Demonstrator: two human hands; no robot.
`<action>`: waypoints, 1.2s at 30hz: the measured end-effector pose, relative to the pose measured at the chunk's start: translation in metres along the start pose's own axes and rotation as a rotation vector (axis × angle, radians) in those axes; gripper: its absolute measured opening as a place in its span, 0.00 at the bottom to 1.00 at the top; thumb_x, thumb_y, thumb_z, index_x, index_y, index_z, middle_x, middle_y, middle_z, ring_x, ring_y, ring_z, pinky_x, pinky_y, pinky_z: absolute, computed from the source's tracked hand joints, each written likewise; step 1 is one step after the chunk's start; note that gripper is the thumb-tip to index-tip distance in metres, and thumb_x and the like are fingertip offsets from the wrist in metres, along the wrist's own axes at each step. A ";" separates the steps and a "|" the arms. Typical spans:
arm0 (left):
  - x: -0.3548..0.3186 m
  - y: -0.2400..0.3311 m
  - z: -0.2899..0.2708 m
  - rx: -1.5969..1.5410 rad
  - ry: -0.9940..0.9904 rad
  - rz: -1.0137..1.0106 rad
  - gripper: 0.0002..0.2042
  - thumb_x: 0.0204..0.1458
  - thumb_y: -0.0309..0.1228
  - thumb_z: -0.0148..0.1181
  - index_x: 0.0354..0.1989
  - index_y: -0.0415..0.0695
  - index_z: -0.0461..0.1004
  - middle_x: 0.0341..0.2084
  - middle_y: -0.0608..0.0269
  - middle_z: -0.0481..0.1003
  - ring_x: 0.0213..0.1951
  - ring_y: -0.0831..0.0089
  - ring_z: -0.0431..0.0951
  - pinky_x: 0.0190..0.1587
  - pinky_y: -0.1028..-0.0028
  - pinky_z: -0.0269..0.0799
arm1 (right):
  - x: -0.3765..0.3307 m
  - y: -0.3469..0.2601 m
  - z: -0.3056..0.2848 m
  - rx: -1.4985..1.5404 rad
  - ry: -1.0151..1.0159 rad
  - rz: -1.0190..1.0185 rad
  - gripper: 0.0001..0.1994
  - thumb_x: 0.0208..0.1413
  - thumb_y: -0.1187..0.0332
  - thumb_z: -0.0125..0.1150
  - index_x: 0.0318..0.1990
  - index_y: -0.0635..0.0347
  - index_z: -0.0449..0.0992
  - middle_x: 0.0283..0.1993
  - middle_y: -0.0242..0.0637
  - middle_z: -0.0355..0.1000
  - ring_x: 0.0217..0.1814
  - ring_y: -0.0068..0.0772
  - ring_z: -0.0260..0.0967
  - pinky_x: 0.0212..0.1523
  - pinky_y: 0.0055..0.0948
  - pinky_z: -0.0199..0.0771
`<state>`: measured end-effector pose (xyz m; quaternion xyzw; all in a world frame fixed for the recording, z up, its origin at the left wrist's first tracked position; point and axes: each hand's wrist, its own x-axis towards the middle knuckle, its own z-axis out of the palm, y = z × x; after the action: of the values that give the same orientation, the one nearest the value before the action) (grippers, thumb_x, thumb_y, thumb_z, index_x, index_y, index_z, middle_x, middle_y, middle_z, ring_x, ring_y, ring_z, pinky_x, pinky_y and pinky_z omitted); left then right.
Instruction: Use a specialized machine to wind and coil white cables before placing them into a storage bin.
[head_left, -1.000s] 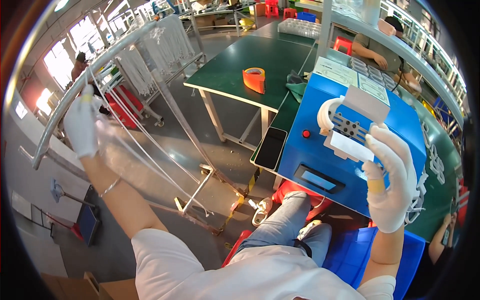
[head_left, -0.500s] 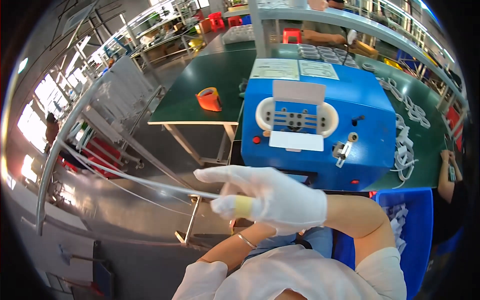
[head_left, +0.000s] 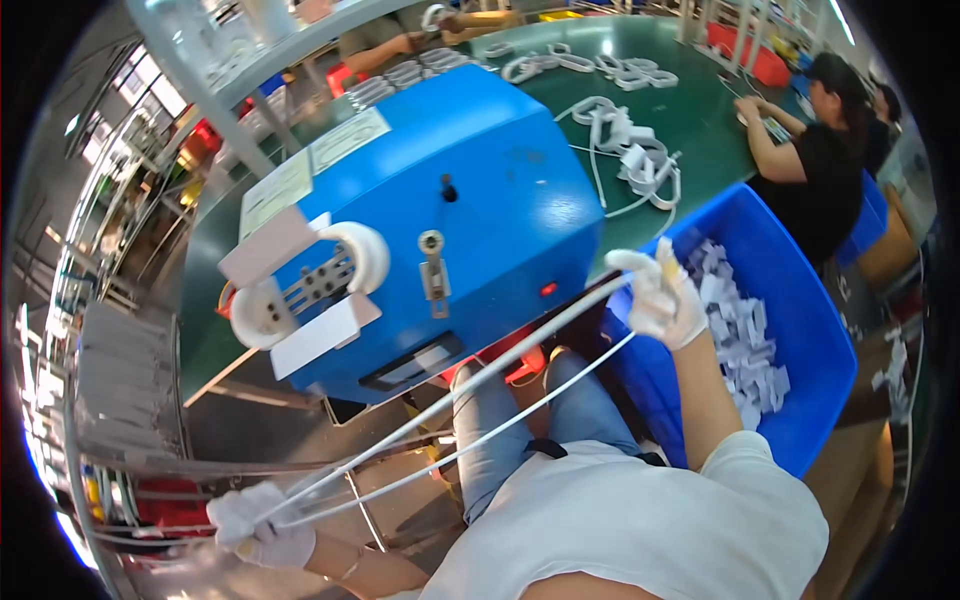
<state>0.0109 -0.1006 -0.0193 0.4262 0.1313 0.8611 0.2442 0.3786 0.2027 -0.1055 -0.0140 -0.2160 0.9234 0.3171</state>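
Two lengths of white cable (head_left: pixel 535 405) stretch across my lap between my hands. At the lower left my left hand (head_left: pixel 262 525), in a white glove, is closed round them; more cable runs on from it to the metal rail. My right hand (head_left: pixel 662 300), also gloved and with a yellow band on a finger, grips the other end above the near rim of the blue bin (head_left: pixel 835 395). The index finger of that hand points outward. In front of me stands a blue machine (head_left: pixel 520 150) with white rounded guides (head_left: pixel 360 255) and a metal clamp (head_left: pixel 434 275).
Small white pieces (head_left: pixel 745 335) fill part of the bin on my right. Coiled white cables (head_left: pixel 635 165) lie on the green table (head_left: pixel 715 120). A co-worker in black (head_left: pixel 820 160) sits at the far right. A curved metal rail (head_left: pixel 75 470) stands at my left.
The view has turned right. My right hand has moved right to the bin, drawing the cable out across my lap. My left hand, hidden before, now shows at the lower left.
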 end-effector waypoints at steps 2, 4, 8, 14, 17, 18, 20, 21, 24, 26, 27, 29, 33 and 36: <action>-0.012 0.004 -0.006 0.124 0.023 0.004 0.17 0.60 0.37 0.50 0.20 0.49 0.55 0.11 0.72 0.51 0.10 0.83 0.51 0.11 0.80 0.48 | -0.022 -0.025 -0.036 -0.039 0.094 -0.058 0.34 0.63 0.44 0.34 0.57 0.71 0.63 0.07 0.21 0.44 0.06 0.18 0.41 0.13 0.24 0.53; -0.023 -0.012 -0.005 0.136 0.002 -0.099 0.17 0.59 0.40 0.51 0.21 0.47 0.57 0.10 0.71 0.54 0.08 0.83 0.51 0.08 0.81 0.48 | -0.039 -0.033 -0.041 -0.328 0.565 -0.081 0.31 0.63 0.45 0.38 0.52 0.68 0.69 0.07 0.21 0.46 0.06 0.20 0.42 0.17 0.25 0.58; -0.033 -0.050 0.001 0.111 -0.130 -0.459 0.18 0.56 0.40 0.56 0.21 0.42 0.61 0.09 0.65 0.63 0.07 0.79 0.58 0.06 0.78 0.51 | -0.023 -0.023 -0.002 -1.959 0.958 -0.765 0.13 0.55 0.70 0.57 0.47 0.63 0.75 0.49 0.44 0.72 0.52 0.37 0.69 0.54 0.29 0.67; -0.017 -0.116 0.064 0.530 -0.068 -0.670 0.18 0.54 0.44 0.58 0.24 0.40 0.66 0.13 0.64 0.67 0.12 0.83 0.60 0.13 0.85 0.52 | 0.029 0.071 0.105 -1.267 -0.138 0.042 0.18 0.56 0.61 0.59 0.51 0.63 0.73 0.46 0.43 0.73 0.49 0.34 0.70 0.52 0.29 0.66; 0.008 -0.117 0.055 0.570 0.224 -0.579 0.15 0.50 0.39 0.63 0.31 0.37 0.70 0.23 0.60 0.72 0.16 0.82 0.64 0.16 0.82 0.56 | 0.040 0.066 0.091 -1.581 -0.173 -0.105 0.10 0.55 0.66 0.60 0.38 0.64 0.78 0.31 0.38 0.74 0.34 0.30 0.71 0.38 0.26 0.69; 0.010 -0.101 0.040 0.488 0.296 -0.517 0.15 0.51 0.39 0.62 0.32 0.38 0.69 0.20 0.64 0.70 0.15 0.83 0.62 0.15 0.84 0.54 | 0.036 0.062 0.094 -1.624 -0.080 -0.229 0.07 0.53 0.69 0.60 0.34 0.65 0.79 0.28 0.37 0.72 0.30 0.29 0.69 0.33 0.26 0.67; 0.024 -0.087 0.019 0.473 0.384 -0.452 0.12 0.54 0.36 0.59 0.32 0.39 0.68 0.17 0.68 0.66 0.13 0.86 0.57 0.14 0.85 0.49 | 0.034 0.046 0.094 -1.728 0.088 -0.241 0.07 0.53 0.71 0.59 0.30 0.66 0.78 0.28 0.37 0.71 0.29 0.27 0.67 0.31 0.24 0.65; 0.029 -0.081 0.012 0.505 0.423 -0.415 0.11 0.54 0.34 0.58 0.32 0.40 0.68 0.15 0.70 0.65 0.12 0.87 0.55 0.14 0.85 0.48 | 0.033 0.042 0.088 -1.665 0.166 -0.158 0.07 0.53 0.71 0.59 0.30 0.66 0.77 0.29 0.36 0.71 0.29 0.25 0.66 0.31 0.23 0.65; 0.042 -0.071 0.009 0.595 0.479 -0.397 0.08 0.54 0.32 0.58 0.31 0.40 0.69 0.12 0.73 0.62 0.12 0.88 0.54 0.14 0.85 0.46 | 0.039 0.044 0.087 -1.635 0.183 -0.279 0.07 0.53 0.72 0.58 0.27 0.67 0.75 0.28 0.33 0.69 0.29 0.21 0.63 0.32 0.20 0.61; 0.049 -0.068 0.006 0.620 0.458 -0.413 0.08 0.54 0.31 0.58 0.33 0.39 0.70 0.13 0.73 0.63 0.12 0.89 0.54 0.15 0.85 0.45 | 0.043 0.042 0.097 -1.642 0.258 -0.301 0.07 0.52 0.72 0.57 0.27 0.67 0.74 0.27 0.32 0.68 0.28 0.19 0.61 0.31 0.18 0.59; 0.052 -0.067 0.004 0.613 0.437 -0.423 0.08 0.54 0.31 0.58 0.33 0.39 0.70 0.13 0.73 0.63 0.12 0.89 0.54 0.15 0.85 0.45 | 0.046 0.042 0.098 -1.663 0.246 -0.362 0.07 0.53 0.71 0.57 0.28 0.67 0.74 0.26 0.31 0.67 0.27 0.17 0.59 0.29 0.17 0.57; 0.059 -0.068 0.007 0.648 0.416 -0.414 0.07 0.55 0.30 0.57 0.34 0.38 0.70 0.15 0.71 0.66 0.13 0.89 0.56 0.15 0.86 0.47 | 0.048 0.038 0.102 -1.651 0.290 -0.415 0.07 0.54 0.70 0.56 0.28 0.66 0.74 0.25 0.28 0.66 0.26 0.15 0.57 0.28 0.17 0.54; 0.068 -0.070 0.007 0.666 0.360 -0.388 0.08 0.56 0.29 0.57 0.36 0.37 0.70 0.21 0.63 0.73 0.15 0.89 0.60 0.15 0.88 0.51 | 0.052 0.032 0.107 -1.692 0.366 -0.475 0.08 0.55 0.68 0.57 0.30 0.64 0.75 0.23 0.24 0.62 0.25 0.13 0.53 0.26 0.15 0.50; 0.068 -0.075 0.005 0.584 0.346 -0.362 0.08 0.55 0.29 0.58 0.35 0.38 0.69 0.22 0.62 0.74 0.17 0.88 0.64 0.17 0.88 0.55 | 0.054 0.029 0.104 -1.669 0.384 -0.503 0.08 0.55 0.68 0.57 0.29 0.64 0.74 0.23 0.24 0.61 0.25 0.12 0.52 0.26 0.15 0.49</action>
<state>0.0030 -0.0005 -0.0035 0.2960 0.4836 0.7896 0.2345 0.3018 0.1742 -0.0170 -0.3469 -0.7577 0.3504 0.4276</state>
